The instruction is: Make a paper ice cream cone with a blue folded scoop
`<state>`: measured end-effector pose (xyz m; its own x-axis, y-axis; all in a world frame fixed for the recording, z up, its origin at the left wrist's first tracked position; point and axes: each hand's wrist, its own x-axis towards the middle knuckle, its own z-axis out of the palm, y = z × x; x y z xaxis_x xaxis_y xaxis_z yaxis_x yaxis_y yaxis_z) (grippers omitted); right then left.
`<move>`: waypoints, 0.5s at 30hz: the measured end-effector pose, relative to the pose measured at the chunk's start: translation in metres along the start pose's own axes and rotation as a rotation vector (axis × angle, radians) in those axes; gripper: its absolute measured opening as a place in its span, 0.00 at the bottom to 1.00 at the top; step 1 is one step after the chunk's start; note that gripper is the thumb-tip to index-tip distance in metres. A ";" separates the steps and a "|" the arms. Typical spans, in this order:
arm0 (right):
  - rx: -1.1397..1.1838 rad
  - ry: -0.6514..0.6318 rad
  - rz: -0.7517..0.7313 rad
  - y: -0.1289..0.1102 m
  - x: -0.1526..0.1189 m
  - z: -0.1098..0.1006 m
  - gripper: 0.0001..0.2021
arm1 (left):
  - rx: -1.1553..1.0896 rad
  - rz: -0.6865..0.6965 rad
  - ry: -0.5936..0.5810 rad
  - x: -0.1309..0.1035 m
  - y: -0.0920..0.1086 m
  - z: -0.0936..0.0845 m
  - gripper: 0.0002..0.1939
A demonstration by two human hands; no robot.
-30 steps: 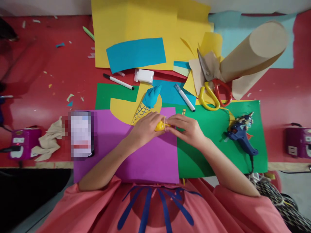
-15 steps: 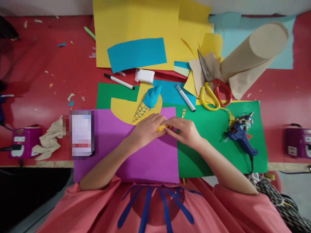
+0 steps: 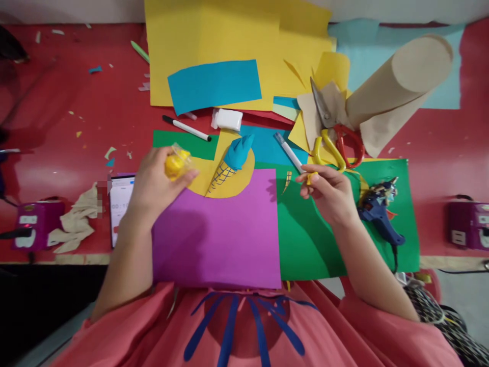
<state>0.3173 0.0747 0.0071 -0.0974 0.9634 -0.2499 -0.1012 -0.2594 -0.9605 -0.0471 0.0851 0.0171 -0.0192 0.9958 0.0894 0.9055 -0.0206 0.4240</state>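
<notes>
My left hand is closed on a yellow lump of modelling clay in a clear wrapper, above the left side of the purple sheet. Out to the right, over the green sheet, my right hand pinches a small yellow piece of clay. Between the hands lies a blue-topped ice-cream cone figure on a yellow cut-out. A thin yellow strip with a dark grid lies on the green sheet just left of my right hand.
A blue glue gun lies at right, its cord running off the front edge. Scissors, a rolled beige sheet, a white marker and a black-capped marker lie farther back. My left forearm partly covers a phone.
My hands were together at the middle over yellow clay. They have parted: the left moved left with the wrapped lump, the right moved right with a small piece.
</notes>
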 end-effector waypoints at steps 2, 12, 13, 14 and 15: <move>0.081 -0.054 0.066 0.005 0.000 0.009 0.14 | -0.010 -0.013 0.049 0.006 -0.003 0.000 0.39; -0.478 -0.069 -0.403 0.020 -0.010 0.077 0.38 | -1.296 -0.259 -0.531 -0.047 0.155 0.050 0.28; -0.573 -0.036 -0.447 0.021 -0.010 0.079 0.38 | -1.342 -0.332 -0.528 -0.047 0.159 0.055 0.26; -0.643 -0.019 -0.482 0.022 -0.010 0.079 0.38 | -1.376 -0.402 -0.504 -0.046 0.160 0.059 0.25; -0.687 -0.026 -0.509 0.022 -0.010 0.078 0.37 | -1.403 -0.468 -0.472 -0.044 0.159 0.062 0.23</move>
<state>0.2388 0.0545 -0.0020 -0.2263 0.9472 0.2273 0.4828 0.3118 -0.8184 0.1239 0.0436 0.0243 0.1980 0.8682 -0.4551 -0.2567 0.4940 0.8307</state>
